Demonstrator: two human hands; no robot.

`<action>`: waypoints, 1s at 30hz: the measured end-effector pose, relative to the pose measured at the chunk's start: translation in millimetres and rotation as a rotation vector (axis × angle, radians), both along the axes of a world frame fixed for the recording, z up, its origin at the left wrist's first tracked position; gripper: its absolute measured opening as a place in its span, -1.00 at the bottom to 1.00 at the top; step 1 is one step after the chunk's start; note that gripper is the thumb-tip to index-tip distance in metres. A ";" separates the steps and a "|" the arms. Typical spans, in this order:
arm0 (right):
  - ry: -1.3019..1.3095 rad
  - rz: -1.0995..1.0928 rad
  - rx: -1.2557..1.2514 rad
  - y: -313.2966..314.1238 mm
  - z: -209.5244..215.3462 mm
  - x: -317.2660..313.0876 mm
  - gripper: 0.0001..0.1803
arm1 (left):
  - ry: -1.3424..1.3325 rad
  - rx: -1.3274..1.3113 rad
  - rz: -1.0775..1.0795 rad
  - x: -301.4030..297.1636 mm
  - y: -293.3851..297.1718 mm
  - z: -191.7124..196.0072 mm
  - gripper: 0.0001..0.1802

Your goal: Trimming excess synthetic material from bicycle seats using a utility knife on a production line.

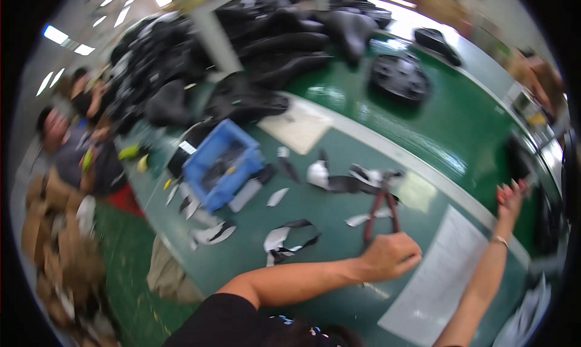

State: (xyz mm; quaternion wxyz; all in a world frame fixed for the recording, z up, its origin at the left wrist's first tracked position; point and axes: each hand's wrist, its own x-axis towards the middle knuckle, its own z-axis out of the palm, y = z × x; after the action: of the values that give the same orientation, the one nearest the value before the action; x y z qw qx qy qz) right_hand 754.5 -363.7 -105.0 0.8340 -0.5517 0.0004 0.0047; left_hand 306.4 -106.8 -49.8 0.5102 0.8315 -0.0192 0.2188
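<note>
The red-handled cutter [382, 209] stands near the middle of the green table [254, 256] in the head view, its two red handles running down into the left hand [392, 254] and its dark head pointing away toward a heap of black and white offcuts [357, 180]. The left hand is closed into a fist around the lower ends of the handles, its grip tight on the tool, and the forearm reaches in from the lower edge across the table. The right hand [511, 195] is raised well apart to the right, above the far edge of the table, palm turned outward with the fingers spread wide and holding nothing; a thin bracelet [500, 240] sits on its wrist.

Just beside the cutter's handles lies a pale scrap [369, 217]. More black and white scraps [284, 241] are scattered to the left across the table. A blue plastic crate [221, 162] stands farther left, with small pieces inside that are too blurred to tell. A pale rectangular sheet [439, 274] lies under and to the right of the left hand. Beyond the table, a large pile of black moulded parts [266, 44] fills the far side, and another person [78, 156] sits at the left edge.
</note>
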 end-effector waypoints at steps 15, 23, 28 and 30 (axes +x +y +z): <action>-0.085 -0.141 -0.055 29.7 35.5 -47.5 -0.58 | 0.053 -0.176 0.077 -2.6 5.8 -1.0 -0.85; -1.199 0.436 -1.123 110.0 176.0 -408.8 -0.75 | 0.134 -0.978 0.008 -12.1 41.0 -4.5 -0.47; -1.267 0.700 -1.246 110.0 153.7 -543.4 -0.60 | 0.605 -1.456 -0.285 -64.8 68.9 56.6 -0.49; -1.052 0.774 -0.946 106.7 139.5 -559.1 -0.53 | 0.559 -1.168 -0.225 -86.4 83.6 48.8 -0.54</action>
State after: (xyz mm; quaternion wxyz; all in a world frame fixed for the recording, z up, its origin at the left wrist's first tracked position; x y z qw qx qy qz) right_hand 195.4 -257.0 34.4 0.3421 -0.7375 -0.5814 0.0321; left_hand 220.0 -23.2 -1.0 0.8832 0.4363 0.1491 -0.0857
